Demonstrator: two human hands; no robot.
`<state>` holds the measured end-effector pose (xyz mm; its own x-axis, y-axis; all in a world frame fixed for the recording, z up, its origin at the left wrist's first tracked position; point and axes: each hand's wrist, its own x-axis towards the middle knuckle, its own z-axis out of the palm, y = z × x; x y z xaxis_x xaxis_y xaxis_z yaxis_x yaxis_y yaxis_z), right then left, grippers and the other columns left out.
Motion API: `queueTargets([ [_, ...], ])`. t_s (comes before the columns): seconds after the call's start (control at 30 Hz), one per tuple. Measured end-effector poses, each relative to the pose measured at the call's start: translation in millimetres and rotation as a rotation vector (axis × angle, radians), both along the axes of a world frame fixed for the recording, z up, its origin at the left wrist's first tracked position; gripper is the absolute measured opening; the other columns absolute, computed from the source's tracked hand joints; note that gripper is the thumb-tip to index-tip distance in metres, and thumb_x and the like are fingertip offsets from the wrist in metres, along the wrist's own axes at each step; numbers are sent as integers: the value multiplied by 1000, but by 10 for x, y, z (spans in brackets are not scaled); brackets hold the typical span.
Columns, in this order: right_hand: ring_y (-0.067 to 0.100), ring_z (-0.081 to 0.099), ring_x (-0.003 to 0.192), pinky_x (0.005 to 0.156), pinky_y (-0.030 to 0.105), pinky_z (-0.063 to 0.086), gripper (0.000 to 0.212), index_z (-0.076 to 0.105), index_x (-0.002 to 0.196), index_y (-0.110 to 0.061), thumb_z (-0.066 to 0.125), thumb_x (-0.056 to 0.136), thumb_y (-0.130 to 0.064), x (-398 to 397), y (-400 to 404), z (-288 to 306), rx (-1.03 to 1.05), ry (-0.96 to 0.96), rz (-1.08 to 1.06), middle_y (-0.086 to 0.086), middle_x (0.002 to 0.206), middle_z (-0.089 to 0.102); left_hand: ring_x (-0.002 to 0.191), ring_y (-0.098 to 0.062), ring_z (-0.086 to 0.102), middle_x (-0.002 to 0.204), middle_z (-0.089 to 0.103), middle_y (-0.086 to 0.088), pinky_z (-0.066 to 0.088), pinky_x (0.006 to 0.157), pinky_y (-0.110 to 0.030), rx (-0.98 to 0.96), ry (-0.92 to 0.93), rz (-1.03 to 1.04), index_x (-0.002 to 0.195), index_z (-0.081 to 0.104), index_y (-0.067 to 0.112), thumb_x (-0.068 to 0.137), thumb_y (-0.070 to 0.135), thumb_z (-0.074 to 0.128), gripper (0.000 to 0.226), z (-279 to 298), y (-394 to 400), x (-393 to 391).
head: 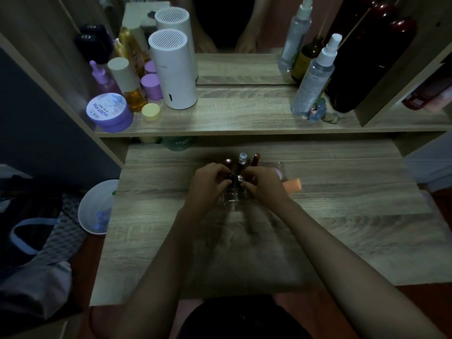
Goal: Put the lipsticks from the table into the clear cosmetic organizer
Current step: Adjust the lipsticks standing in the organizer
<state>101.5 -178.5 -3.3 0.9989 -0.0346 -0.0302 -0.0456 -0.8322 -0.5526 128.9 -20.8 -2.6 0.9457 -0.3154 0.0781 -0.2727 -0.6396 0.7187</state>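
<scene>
The clear cosmetic organizer (230,199) stands at the middle of the wooden table (342,228), mostly covered by both hands. Three lipsticks stand upright in its back row: a dark red one (228,162), a clear-capped one (242,159) and a brown-red one (255,159). My left hand (208,183) pinches a dark lipstick (230,177) over the organizer. My right hand (263,185) pinches a lipstick with a shiny silver top (240,178) right beside it. How deep either one sits in its slot is hidden.
A peach sponge (292,186) and a clear cup (278,171) lie right of the organizer. The raised shelf (244,118) behind carries jars, bottles, a white cylinder (175,72) and spray bottles (314,79), with a mirror behind. A white bin (97,209) sits left of the table.
</scene>
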Motion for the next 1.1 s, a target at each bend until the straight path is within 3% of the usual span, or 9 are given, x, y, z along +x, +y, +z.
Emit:
queueTargets([
  [0.3, 20, 65, 84, 73, 21, 34, 24, 67, 100, -7, 72, 77, -11, -52, 4, 7, 49, -46, -3, 14, 96, 72, 91, -23, 67, 101, 71, -15, 51, 82, -24, -31, -8, -7, 102, 69, 3, 76, 6, 73, 27, -6, 25, -10],
  [0.43, 20, 65, 80, 75, 28, 49, 23, 67, 97, -8, 73, 76, -14, -103, -79, 110, 79, -60, 20, 12, 93, 73, 89, -18, 65, 100, 71, -17, 50, 78, -18, -122, -12, 60, 102, 68, 1, 80, 6, 69, 22, 27, 141, -49],
  [0.5, 13, 60, 70, 63, 14, 43, 12, 68, 86, -10, 73, 77, -17, -135, -171, 178, 99, -116, 3, 7, 82, 71, 87, -19, 64, 100, 70, -19, 47, 74, -12, -180, -21, 145, 104, 66, -2, 84, 5, 64, 21, 42, 256, -84],
  [0.57, 9, 56, 64, 56, 5, 36, 5, 65, 79, -17, 68, 82, -19, -174, -309, 241, 155, -217, -73, 1, 74, 65, 89, -20, 64, 103, 69, -21, 48, 74, -15, -206, -9, 256, 109, 64, -3, 89, 6, 58, 22, 33, 391, -105],
  [0.67, 2, 55, 70, 63, 3, 40, 7, 61, 90, -23, 55, 92, -20, -249, -555, 265, 356, -351, -279, -3, 81, 63, 108, -32, 59, 117, 63, -24, 46, 86, -33, -381, 254, 454, 118, 58, -1, 97, 18, 45, 31, -27, 561, -121],
  [0.73, -2, 56, 81, 74, 11, 44, 15, 56, 104, -24, 42, 98, -25, -292, -683, 212, 574, -332, -451, -7, 92, 63, 125, -33, 50, 133, 54, -21, 40, 102, -41, -751, 575, 551, 129, 50, 3, 101, 29, 33, 42, -53, 618, -160],
  [0.8, 4, 57, 92, 84, 22, 44, 31, 49, 121, -20, 28, 101, -32, -326, -768, 131, 909, -220, -618, 4, 113, 61, 138, -26, 37, 148, 41, -15, 27, 118, -40, -1056, 800, 591, 139, 39, 6, 100, 42, 23, 56, -96, 662, -206],
  [0.93, 25, 44, 128, 111, 38, 30, 69, 30, 141, -8, 11, 95, -55, -474, -843, -56, 1418, 55, -738, 18, 146, 39, 142, -24, 31, 154, 33, -14, 19, 122, -40, -1267, 1006, 542, 144, 31, 4, 92, 61, 19, 78, -254, 769, -285],
  [1.1, 29, 25, 142, 120, 40, 17, 87, 24, 144, -7, 14, 86, -71, -621, -764, -137, 1619, 221, -732, 17, 154, 25, 141, -28, 32, 154, 31, -19, 23, 118, -42, -1407, 1071, 479, 144, 27, 0, 85, 71, 22, 93, -312, 827, -339],
])
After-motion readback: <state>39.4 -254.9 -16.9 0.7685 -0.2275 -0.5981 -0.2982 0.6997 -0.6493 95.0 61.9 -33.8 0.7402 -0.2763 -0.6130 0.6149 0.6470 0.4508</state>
